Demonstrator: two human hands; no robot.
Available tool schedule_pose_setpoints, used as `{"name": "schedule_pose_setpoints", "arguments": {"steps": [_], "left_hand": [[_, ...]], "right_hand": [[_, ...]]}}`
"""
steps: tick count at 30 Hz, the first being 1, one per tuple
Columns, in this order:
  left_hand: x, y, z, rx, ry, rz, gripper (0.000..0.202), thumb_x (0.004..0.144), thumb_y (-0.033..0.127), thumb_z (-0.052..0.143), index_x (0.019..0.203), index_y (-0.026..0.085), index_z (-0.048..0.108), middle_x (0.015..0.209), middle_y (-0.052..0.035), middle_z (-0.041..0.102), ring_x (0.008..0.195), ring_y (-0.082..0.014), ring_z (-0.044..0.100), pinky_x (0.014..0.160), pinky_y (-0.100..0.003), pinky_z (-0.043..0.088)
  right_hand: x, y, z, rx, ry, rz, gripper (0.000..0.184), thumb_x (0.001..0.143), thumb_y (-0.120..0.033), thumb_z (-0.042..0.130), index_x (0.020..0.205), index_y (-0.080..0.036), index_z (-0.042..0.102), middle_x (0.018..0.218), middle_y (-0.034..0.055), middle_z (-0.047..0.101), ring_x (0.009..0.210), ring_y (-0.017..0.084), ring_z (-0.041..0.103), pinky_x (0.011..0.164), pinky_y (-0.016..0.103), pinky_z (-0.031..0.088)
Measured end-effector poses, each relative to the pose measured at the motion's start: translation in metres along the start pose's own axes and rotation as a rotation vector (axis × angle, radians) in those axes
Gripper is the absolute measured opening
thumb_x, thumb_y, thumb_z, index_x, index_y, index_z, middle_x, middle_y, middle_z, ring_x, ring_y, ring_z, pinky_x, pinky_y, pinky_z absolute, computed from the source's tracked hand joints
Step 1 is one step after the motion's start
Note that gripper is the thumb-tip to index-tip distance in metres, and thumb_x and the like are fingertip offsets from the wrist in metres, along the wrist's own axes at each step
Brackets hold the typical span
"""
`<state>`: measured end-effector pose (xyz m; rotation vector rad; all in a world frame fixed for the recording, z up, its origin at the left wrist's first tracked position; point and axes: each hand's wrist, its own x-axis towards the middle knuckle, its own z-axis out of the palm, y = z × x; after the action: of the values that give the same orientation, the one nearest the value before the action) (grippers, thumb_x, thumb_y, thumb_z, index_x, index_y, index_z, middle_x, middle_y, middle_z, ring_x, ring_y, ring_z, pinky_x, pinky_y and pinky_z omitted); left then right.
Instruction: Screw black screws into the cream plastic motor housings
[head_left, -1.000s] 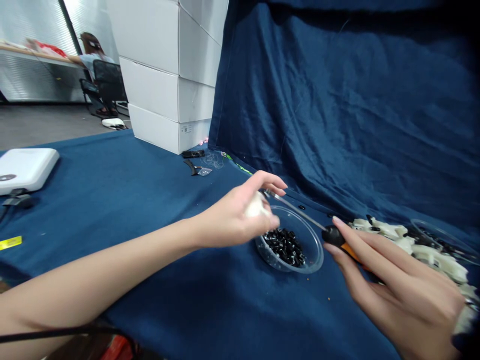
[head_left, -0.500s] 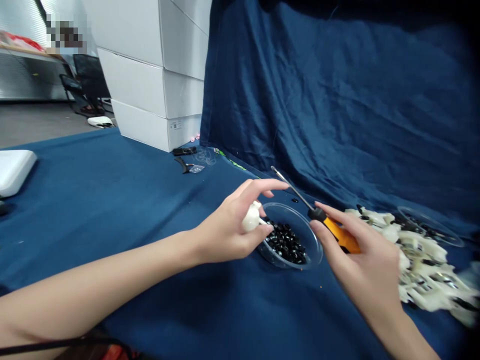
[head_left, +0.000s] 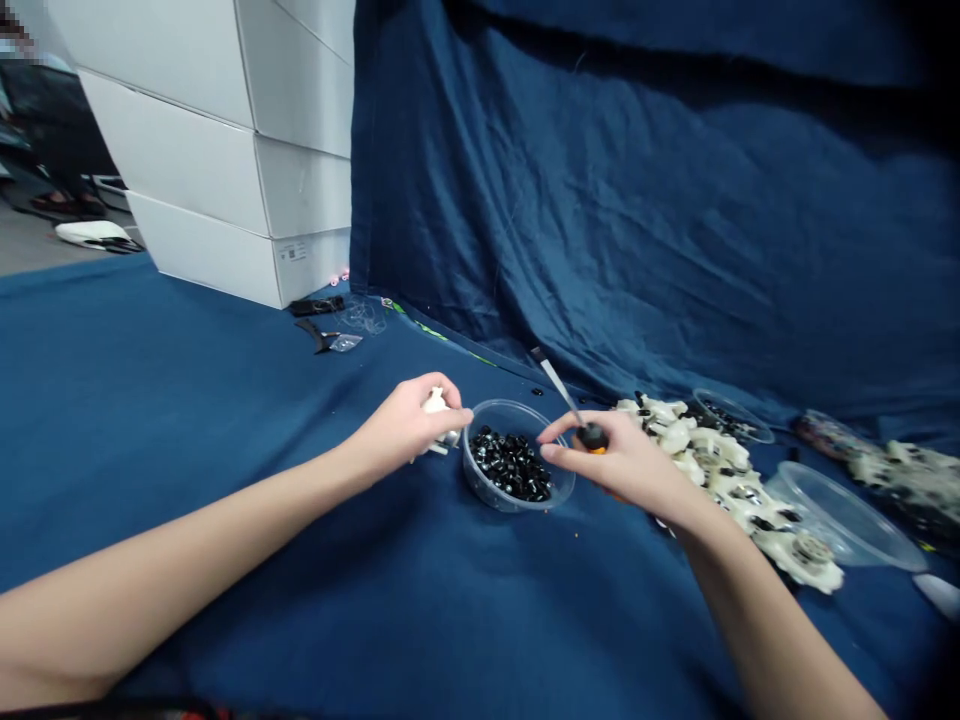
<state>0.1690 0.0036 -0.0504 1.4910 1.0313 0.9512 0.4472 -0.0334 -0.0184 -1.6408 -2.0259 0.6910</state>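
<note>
My left hand (head_left: 405,428) is shut on a small white plastic part (head_left: 436,403), just left of a clear plastic bowl (head_left: 502,403). The bowl holds a heap of small black cylindrical pieces (head_left: 510,465). My right hand (head_left: 622,460) grips a screwdriver (head_left: 559,388) above the bowl's right rim. Its fingers hide most of the orange handle, and the metal shaft points up and away. To the right lies a pile of white parts with black and metal pieces (head_left: 720,475).
Stacked white cardboard boxes (head_left: 210,170) stand at the back left, beside a hanging blue cloth (head_left: 637,220). Pliers (head_left: 315,335) lie on the blue-covered table (head_left: 187,350). Further clear bowls (head_left: 731,415) (head_left: 844,515) stand on the right, near more white parts (head_left: 900,480).
My view has swung right, bringing more of the right side into sight. My left hand has drawn back to the bowl's left, and my right hand has moved over its right rim.
</note>
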Motion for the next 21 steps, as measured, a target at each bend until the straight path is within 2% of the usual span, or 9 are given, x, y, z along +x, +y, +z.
{"name": "schedule_pose_setpoints", "arguments": {"steps": [3, 5, 9, 11, 13, 15, 17, 19, 21], "left_hand": [[0.008, -0.001, -0.007, -0.357, 0.057, -0.082, 0.035, 0.08, 0.025, 0.086, 0.085, 0.019, 0.052, 0.085, -0.0053, 0.072, 0.075, -0.0147, 0.066, 0.061, -0.021, 0.048], [0.013, -0.003, -0.014, -0.527, 0.103, -0.103, 0.034, 0.08, 0.021, 0.085, 0.085, 0.019, 0.052, 0.086, -0.0067, 0.071, 0.083, -0.0182, 0.07, 0.067, -0.026, 0.058], [0.014, -0.003, -0.025, -0.588, 0.101, -0.102, 0.028, 0.087, 0.024, 0.083, 0.093, 0.019, 0.055, 0.1, -0.0091, 0.071, 0.092, -0.0224, 0.07, 0.072, -0.043, 0.069], [0.012, 0.001, -0.027, -0.554, 0.076, -0.082, 0.034, 0.087, 0.028, 0.086, 0.093, 0.02, 0.054, 0.104, -0.0093, 0.07, 0.096, -0.0228, 0.07, 0.066, -0.038, 0.068], [0.008, 0.005, -0.027, -0.518, 0.036, -0.047, 0.04, 0.085, 0.028, 0.089, 0.095, 0.021, 0.051, 0.104, -0.0082, 0.069, 0.096, -0.0222, 0.07, 0.058, -0.028, 0.061], [0.004, 0.01, -0.026, -0.521, -0.025, -0.02, 0.043, 0.083, 0.024, 0.09, 0.099, 0.022, 0.05, 0.101, -0.0064, 0.068, 0.095, -0.0217, 0.071, 0.053, -0.023, 0.056], [0.0, 0.014, -0.025, -0.555, -0.098, -0.015, 0.042, 0.085, 0.021, 0.087, 0.104, 0.023, 0.049, 0.1, -0.0059, 0.068, 0.097, -0.0233, 0.072, 0.052, -0.025, 0.056], [-0.006, 0.017, -0.023, -0.576, -0.188, -0.021, 0.039, 0.088, 0.02, 0.084, 0.104, 0.022, 0.049, 0.101, -0.0064, 0.069, 0.103, -0.0262, 0.074, 0.054, -0.026, 0.058], [-0.011, 0.02, -0.021, -0.566, -0.276, -0.029, 0.034, 0.091, 0.02, 0.081, 0.104, 0.022, 0.05, 0.105, -0.0087, 0.072, 0.108, -0.0274, 0.074, 0.056, -0.027, 0.06]], "right_hand": [[0.009, -0.013, -0.005, -0.13, -0.195, 0.015, 0.029, 0.079, -0.043, 0.085, 0.1, -0.022, 0.088, 0.067, -0.0023, 0.069, 0.058, 0.013, 0.054, 0.056, 0.026, 0.037], [0.016, -0.015, -0.004, -0.192, -0.265, 0.035, 0.028, 0.072, -0.036, 0.089, 0.097, -0.024, 0.089, 0.07, -0.0017, 0.073, 0.061, 0.015, 0.059, 0.058, 0.027, 0.038], [0.022, -0.013, 0.001, -0.227, -0.28, 0.035, 0.01, 0.076, -0.025, 0.084, 0.084, -0.021, 0.086, 0.076, 0.0012, 0.078, 0.069, 0.016, 0.066, 0.063, 0.027, 0.043], [0.021, -0.011, 0.003, -0.202, -0.282, 0.012, 0.007, 0.079, -0.023, 0.081, 0.084, -0.019, 0.084, 0.078, 0.0013, 0.078, 0.07, 0.016, 0.067, 0.067, 0.028, 0.048], [0.019, -0.01, 0.003, -0.157, -0.25, -0.023, 0.007, 0.08, -0.023, 0.081, 0.084, -0.018, 0.082, 0.078, 0.0014, 0.078, 0.072, 0.015, 0.068, 0.071, 0.029, 0.051], [0.018, -0.008, 0.002, -0.083, -0.168, -0.065, 0.008, 0.081, -0.026, 0.081, 0.083, -0.018, 0.081, 0.084, 0.003, 0.08, 0.076, 0.016, 0.068, 0.073, 0.028, 0.052], [0.018, -0.007, 0.0, 0.024, -0.049, -0.089, 0.017, 0.085, -0.035, 0.079, 0.083, -0.019, 0.077, 0.097, 0.0056, 0.083, 0.072, 0.014, 0.067, 0.067, 0.027, 0.052], [0.02, -0.004, 0.001, 0.15, 0.082, -0.096, 0.028, 0.092, -0.047, 0.073, 0.087, -0.019, 0.07, 0.108, 0.0085, 0.083, 0.058, 0.011, 0.06, 0.056, 0.026, 0.05], [0.023, -0.003, 0.006, 0.265, 0.198, -0.113, 0.035, 0.096, -0.054, 0.069, 0.088, -0.02, 0.062, 0.108, 0.0102, 0.083, 0.047, 0.007, 0.05, 0.047, 0.025, 0.047]]}}
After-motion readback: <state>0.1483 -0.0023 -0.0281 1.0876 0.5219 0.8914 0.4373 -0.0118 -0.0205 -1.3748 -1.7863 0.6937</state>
